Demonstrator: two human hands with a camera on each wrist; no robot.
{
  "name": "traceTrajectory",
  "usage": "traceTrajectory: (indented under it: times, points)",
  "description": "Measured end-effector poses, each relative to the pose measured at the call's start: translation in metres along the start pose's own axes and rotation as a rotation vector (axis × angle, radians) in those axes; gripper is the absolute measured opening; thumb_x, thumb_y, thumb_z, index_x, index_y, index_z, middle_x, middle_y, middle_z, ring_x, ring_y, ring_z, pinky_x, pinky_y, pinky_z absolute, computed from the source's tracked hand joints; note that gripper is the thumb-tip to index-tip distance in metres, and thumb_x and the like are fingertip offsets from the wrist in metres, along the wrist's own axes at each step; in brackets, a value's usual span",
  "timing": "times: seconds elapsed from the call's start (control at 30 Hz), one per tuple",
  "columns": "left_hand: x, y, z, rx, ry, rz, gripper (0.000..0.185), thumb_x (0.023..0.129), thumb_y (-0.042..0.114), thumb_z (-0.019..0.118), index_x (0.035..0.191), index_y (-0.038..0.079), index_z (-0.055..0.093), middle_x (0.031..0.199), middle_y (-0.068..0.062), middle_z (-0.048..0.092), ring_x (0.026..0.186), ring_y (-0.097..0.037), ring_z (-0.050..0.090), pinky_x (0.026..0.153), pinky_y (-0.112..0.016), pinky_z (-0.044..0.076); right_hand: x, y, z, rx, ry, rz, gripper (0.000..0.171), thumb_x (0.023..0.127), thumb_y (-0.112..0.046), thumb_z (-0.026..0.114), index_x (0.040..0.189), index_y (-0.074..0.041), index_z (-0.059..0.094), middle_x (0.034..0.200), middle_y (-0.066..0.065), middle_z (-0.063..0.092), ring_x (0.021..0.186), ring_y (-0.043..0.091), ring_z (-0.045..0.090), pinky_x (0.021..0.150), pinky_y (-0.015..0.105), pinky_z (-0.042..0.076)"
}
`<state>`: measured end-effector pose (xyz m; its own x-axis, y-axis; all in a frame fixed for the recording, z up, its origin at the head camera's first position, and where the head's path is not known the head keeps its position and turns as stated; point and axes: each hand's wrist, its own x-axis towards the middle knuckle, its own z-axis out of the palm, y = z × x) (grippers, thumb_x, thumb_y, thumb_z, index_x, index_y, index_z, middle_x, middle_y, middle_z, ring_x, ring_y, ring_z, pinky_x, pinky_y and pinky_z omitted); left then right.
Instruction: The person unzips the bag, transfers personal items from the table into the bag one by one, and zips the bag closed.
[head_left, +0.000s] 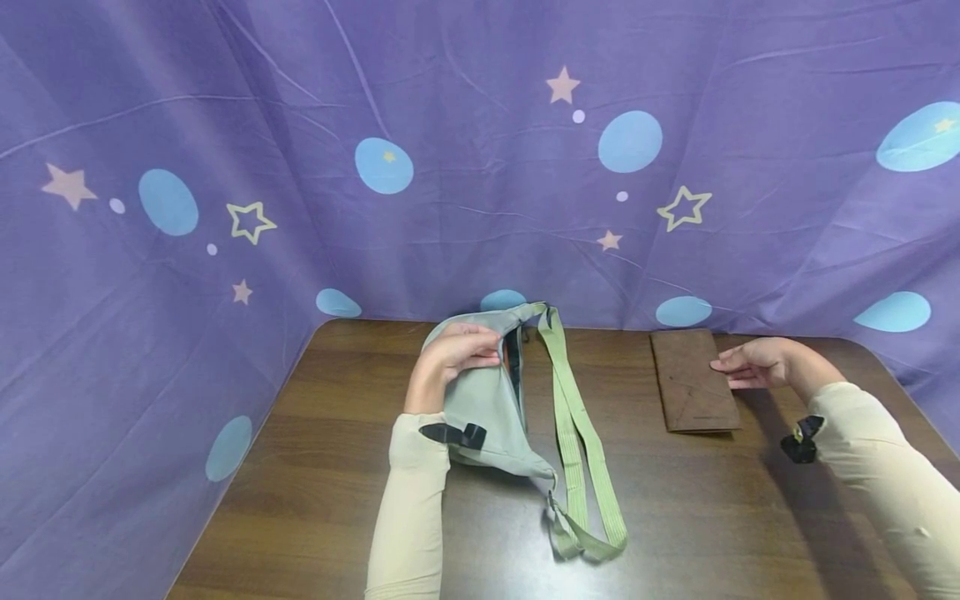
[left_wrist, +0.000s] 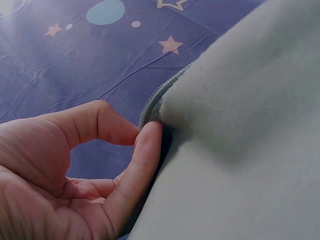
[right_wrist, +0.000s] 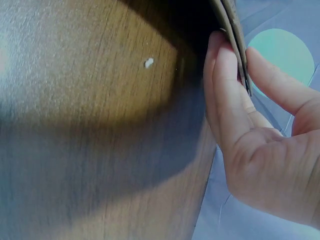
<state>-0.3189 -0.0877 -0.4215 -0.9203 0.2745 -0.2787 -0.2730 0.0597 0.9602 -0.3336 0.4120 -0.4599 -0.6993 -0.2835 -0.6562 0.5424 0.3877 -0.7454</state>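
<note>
Bag (head_left: 487, 400): a grey-green waist bag that lies on the table (head_left: 360, 500), in the middle, near the back edge. Its long axis runs from the far end down toward the person, a little to the right.
Zipper (left_wrist: 150, 107): it runs along the top edge of the bag. In the head view the opening looks dark and I cannot see what is inside.
Strap (head_left: 577, 433): green, it goes from the far end of the bag toward the person, on the right side of the bag, and joins the near tip.
Left hand (head_left: 453, 354): it holds the far end of the bag. In the left wrist view the fingers (left_wrist: 142, 150) are curled and touch the fabric beside the zipper.
Right hand (head_left: 757, 364): it pinches the right edge of the wallet (head_left: 693, 382), thumb on one side, fingers (right_wrist: 227, 95) on the other.
Wallet: brown, flat, long. It lies right of the bag, well apart, with its long axis away from the person.
Hidden: the near part of the bag is partly covered by the left sleeve (head_left: 408, 500). The right wrist view shows only the wallet's edge.
Backdrop (head_left: 480, 167): purple cloth with stars and blue ovals.
</note>
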Motion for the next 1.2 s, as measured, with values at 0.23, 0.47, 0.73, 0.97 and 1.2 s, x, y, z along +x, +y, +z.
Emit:
traceTrajectory:
  times: [0.23, 0.47, 0.73, 0.97, 1.2]
  points:
    - [0.000, 0.000, -0.002, -0.011, 0.001, 0.005, 0.010, 0.098, -0.002, 0.057, 0.104, -0.006, 0.063, 0.073, 0.000, 0.064, 0.064, -0.008, 0.065, 0.069, -0.017, 0.064, 0.001, -0.001, 0.000, 0.088, -0.010, 0.007, 0.015, 0.103, -0.005, 0.056, 0.097, -0.018, 0.060, 0.088, -0.014, 0.071, 0.084, 0.001, 0.066, 0.086, 0.019, 0.062]
    - [-0.001, 0.000, -0.002, -0.014, -0.003, 0.005, 0.008, 0.098, -0.002, 0.057, 0.101, -0.004, 0.063, 0.073, 0.001, 0.064, 0.064, -0.007, 0.065, 0.069, -0.017, 0.063, 0.003, 0.002, 0.002, 0.104, -0.017, 0.000, 0.014, 0.103, -0.011, 0.059, 0.097, -0.024, 0.060, 0.092, -0.016, 0.066, 0.089, 0.002, 0.063, 0.089, 0.020, 0.061]
    - [0.000, -0.002, -0.003, -0.008, -0.001, -0.006, 0.008, 0.098, -0.002, 0.056, 0.102, -0.004, 0.063, 0.073, 0.001, 0.063, 0.064, -0.007, 0.065, 0.069, -0.017, 0.063, 0.008, 0.006, 0.005, 0.147, -0.030, -0.011, 0.018, 0.104, -0.007, 0.055, 0.100, -0.024, 0.059, 0.092, -0.011, 0.067, 0.088, 0.006, 0.067, 0.088, 0.023, 0.062]
    - [0.001, 0.001, -0.002, -0.003, -0.005, -0.010, 0.014, 0.098, -0.002, 0.056, 0.109, -0.009, 0.062, 0.075, 0.000, 0.063, 0.065, -0.008, 0.065, 0.072, -0.017, 0.064, 0.010, 0.007, 0.006, 0.179, -0.030, -0.028, 0.019, 0.104, -0.006, 0.054, 0.102, -0.024, 0.057, 0.092, -0.010, 0.068, 0.088, 0.006, 0.068, 0.087, 0.023, 0.062]
    - [0.000, 0.000, -0.001, -0.010, -0.006, -0.011, 0.012, 0.099, -0.002, 0.056, 0.108, -0.007, 0.062, 0.075, 0.000, 0.062, 0.066, -0.008, 0.064, 0.071, -0.017, 0.064, 0.009, 0.007, 0.007, 0.192, -0.048, -0.037, 0.025, 0.105, -0.005, 0.053, 0.096, -0.028, 0.060, 0.093, -0.011, 0.068, 0.088, 0.006, 0.068, 0.087, 0.022, 0.062]
